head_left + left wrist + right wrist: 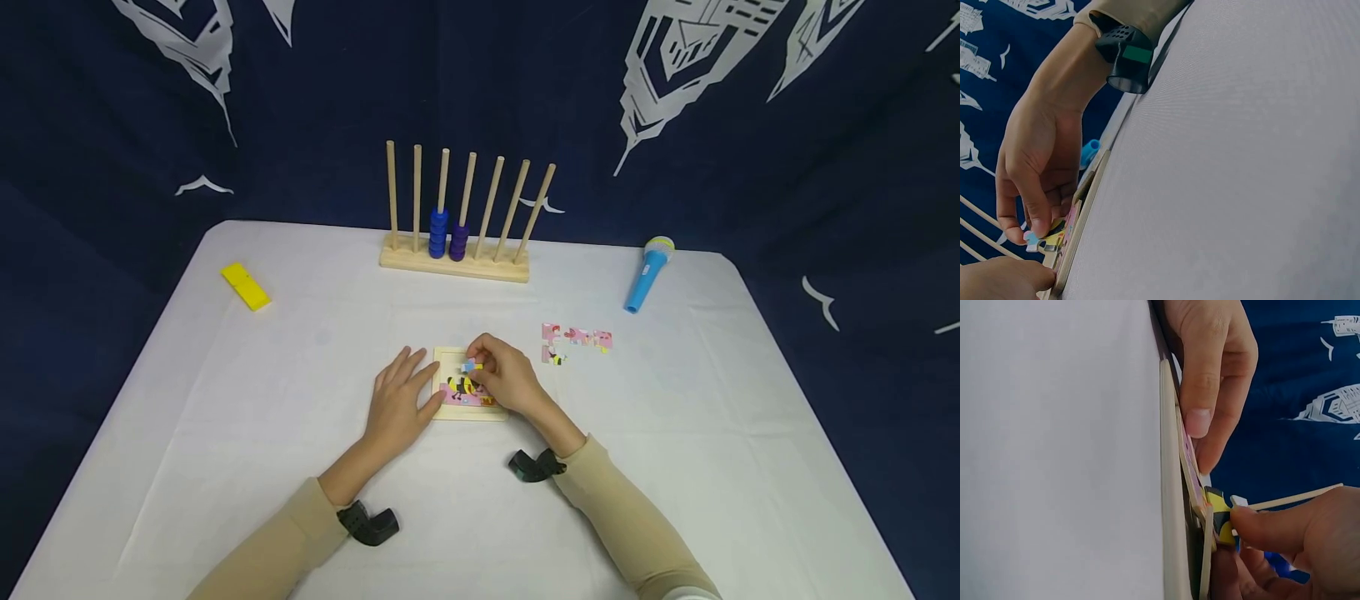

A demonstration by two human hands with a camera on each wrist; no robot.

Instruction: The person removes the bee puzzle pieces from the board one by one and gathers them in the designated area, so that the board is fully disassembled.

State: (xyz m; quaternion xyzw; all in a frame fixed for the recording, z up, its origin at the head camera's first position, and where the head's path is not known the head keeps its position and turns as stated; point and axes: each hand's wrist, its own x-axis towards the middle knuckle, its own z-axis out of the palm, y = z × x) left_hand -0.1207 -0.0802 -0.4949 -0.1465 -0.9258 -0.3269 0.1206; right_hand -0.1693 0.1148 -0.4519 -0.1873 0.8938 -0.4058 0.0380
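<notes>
A shallow wooden puzzle tray (450, 413) lies on the table between the hands, with pink, yellow and black picture pieces (459, 393) in its near half. My right hand (508, 377) pinches a small puzzle piece (468, 366), light blue in part, between thumb and fingertips above the tray. In the right wrist view, the thumb presses against this piece beside a yellow-and-black bee part (1215, 512). My left hand (400, 406) rests along the tray's left side, fingers extended, thumb at the rim. Four or so loose pink pieces would overstate; several loose pink pieces (579, 336) lie to the right.
Behind stands a wooden peg rack (457, 265) with blue and purple rings on two pegs. A blue toy microphone (647, 277) lies at the back right, a yellow block (246, 287) at the back left. A dark patterned cloth (480, 75) hangs beyond the table's far edge.
</notes>
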